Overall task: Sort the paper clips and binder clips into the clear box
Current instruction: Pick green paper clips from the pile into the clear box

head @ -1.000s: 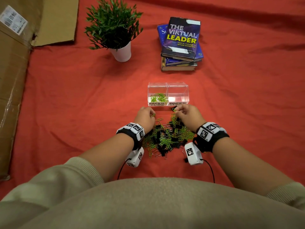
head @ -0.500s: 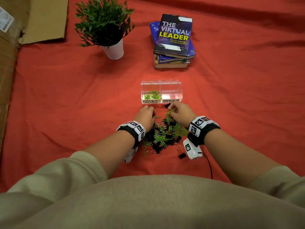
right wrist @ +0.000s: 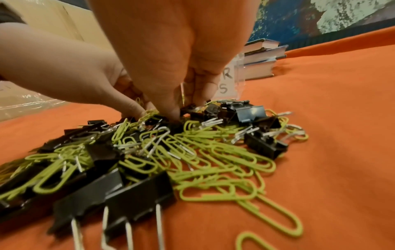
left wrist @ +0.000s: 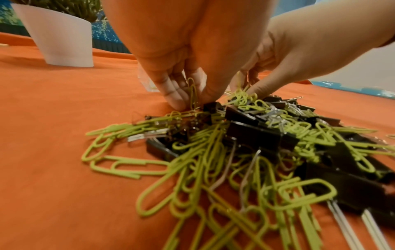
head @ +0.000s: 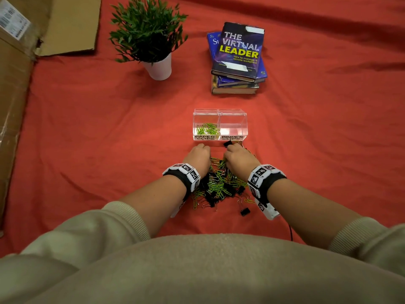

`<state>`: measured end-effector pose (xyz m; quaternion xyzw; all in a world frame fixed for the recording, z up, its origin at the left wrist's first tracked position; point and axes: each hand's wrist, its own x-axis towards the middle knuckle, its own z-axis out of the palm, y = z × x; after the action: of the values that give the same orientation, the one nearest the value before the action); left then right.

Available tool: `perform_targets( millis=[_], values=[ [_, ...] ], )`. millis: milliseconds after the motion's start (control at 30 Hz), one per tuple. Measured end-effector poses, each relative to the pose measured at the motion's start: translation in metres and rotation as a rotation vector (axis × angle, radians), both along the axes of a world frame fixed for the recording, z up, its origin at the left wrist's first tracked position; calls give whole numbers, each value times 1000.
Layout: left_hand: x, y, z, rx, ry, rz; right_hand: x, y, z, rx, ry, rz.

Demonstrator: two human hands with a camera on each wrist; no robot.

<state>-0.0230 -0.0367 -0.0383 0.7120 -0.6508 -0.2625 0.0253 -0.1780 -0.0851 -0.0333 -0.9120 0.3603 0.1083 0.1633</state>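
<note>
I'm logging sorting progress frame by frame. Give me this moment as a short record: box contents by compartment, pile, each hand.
clear box: two compartments, labelled PAPER CLIPS and BINDER CLIPS
paper clips compartment: some green paper clips inside
binder clips compartment: no clips visible inside
pile: green paper clips and black binder clips mixed, on the red cloth near the box
left hand: fingers pinch a green paper clip
right hand: fingers down in the pile; grip unclear
</note>
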Motion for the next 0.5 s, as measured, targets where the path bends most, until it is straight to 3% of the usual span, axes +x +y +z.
perform_targets(
  millis=[167, 367, 500],
  values=[
    [5, 5, 1, 21, 55, 60, -3, -4, 4, 146, -53, -159],
    [20, 8, 9, 54, 168, 177, 7, -21, 39, 483, -329, -485],
    [23, 15, 9, 79, 308, 324, 21, -37, 63, 541, -447, -532]
  ],
)
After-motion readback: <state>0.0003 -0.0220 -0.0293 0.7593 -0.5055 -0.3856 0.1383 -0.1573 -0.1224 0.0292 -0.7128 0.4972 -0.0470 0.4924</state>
